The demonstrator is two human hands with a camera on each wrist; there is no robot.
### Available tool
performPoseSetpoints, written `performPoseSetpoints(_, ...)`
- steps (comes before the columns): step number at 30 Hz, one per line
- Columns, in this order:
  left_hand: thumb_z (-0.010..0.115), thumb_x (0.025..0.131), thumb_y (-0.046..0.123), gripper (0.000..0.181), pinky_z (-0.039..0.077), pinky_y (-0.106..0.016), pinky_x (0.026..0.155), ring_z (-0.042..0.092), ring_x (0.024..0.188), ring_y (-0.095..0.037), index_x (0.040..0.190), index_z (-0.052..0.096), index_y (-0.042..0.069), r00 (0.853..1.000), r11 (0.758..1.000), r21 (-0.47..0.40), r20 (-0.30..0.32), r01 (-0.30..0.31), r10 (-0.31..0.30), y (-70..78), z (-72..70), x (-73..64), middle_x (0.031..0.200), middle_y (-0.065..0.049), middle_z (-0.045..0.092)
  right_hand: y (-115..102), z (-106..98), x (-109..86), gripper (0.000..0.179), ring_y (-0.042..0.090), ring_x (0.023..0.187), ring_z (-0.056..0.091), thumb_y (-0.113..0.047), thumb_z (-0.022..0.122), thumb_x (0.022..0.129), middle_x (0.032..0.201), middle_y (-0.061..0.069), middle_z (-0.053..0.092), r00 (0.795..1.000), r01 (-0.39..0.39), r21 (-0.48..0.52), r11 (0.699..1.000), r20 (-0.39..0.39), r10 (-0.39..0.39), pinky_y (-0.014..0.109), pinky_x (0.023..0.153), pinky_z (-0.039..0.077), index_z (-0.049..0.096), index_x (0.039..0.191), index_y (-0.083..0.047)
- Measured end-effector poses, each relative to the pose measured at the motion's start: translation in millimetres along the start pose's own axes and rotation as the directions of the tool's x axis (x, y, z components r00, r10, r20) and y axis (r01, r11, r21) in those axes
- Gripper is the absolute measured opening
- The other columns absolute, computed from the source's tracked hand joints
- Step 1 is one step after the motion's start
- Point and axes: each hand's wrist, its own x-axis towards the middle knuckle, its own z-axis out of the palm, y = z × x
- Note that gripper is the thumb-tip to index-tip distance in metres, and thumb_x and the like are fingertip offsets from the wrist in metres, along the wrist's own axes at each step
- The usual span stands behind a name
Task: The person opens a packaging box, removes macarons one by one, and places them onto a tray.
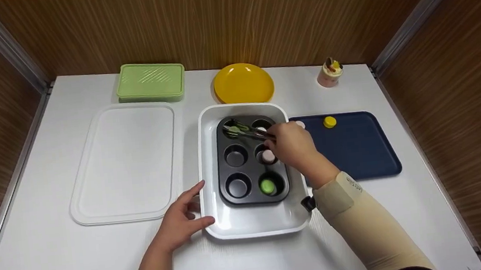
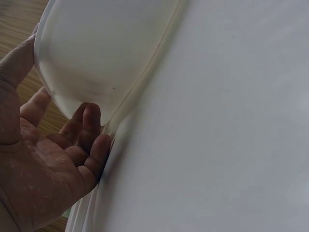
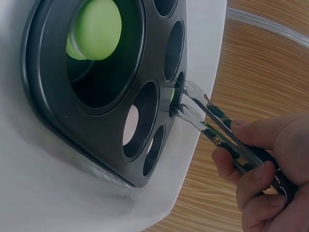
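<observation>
My right hand grips small metal tongs with forked tips and dark handles. The tips reach into the far-left cup of a black muffin tin, where something green shows by them. Whether the tips pinch it, I cannot tell. In the right-hand cups lie a green macaron, a pale pink one and a partly hidden pale piece. The tin stands inside a white tub. My left hand holds the tub's left rim, thumb and forefinger over the edge, other fingers curled against the outer wall.
A navy tray at the right bears a yellow round piece and a pale one. Behind are a yellow plate, a green lidded box and a dessert cup. A white lid lies left.
</observation>
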Motion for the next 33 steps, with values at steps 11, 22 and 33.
performPoseSetpoints(11, 0.092, 0.082, 0.01, 0.086, 0.048, -0.028, 0.079, 0.064, 0.101, -0.027, 0.158, 0.05, 0.005, 1.0, 1.0, -0.02, 0.005, -0.017, 0.017, -0.9, -0.5, -0.1, 0.13, -0.02, 0.067, -2, 0, -2.0, 0.009, 0.036, 0.08, 0.07, -0.017, 0.073, 0.098, 0.088, 0.01, 0.074, 1.0, -0.012, -0.014, 1.0, -0.007, 0.012, 0.058, 0.069, 0.054, 0.075, 0.09, -0.012)
performPoseSetpoints(22, 0.091, 0.083, 0.01, 0.086, 0.049, -0.028, 0.079, 0.065, 0.101, -0.026, 0.158, 0.05, 0.007, 1.0, 1.0, -0.014, 0.005, -0.016, 0.016, -2.5, 0.1, 0.7, 0.135, -0.02, 0.065, 0, -1, -3.7, 0.008, 0.035, 0.08, 0.07, -0.017, 0.072, 0.098, 0.088, 0.01, 0.074, 0.999, -0.001, 0.002, 1.0, -0.032, 0.001, 0.057, 0.069, 0.055, 0.079, 0.097, -0.013)
performPoseSetpoints(33, 0.091, 0.082, 0.01, 0.086, 0.049, -0.028, 0.08, 0.065, 0.103, -0.027, 0.158, 0.051, 0.009, 1.0, 1.0, -0.004, 0.001, 0.01, -0.01, -0.7, 0.5, -0.3, 0.131, -0.019, 0.067, 5, -8, -8.5, 0.01, 0.029, 0.072, 0.066, -0.016, 0.072, 0.1, 0.082, 0.007, 0.071, 0.999, 0.011, 0.04, 0.999, -0.039, -0.009, 0.05, 0.067, 0.053, 0.076, 0.093, -0.011)
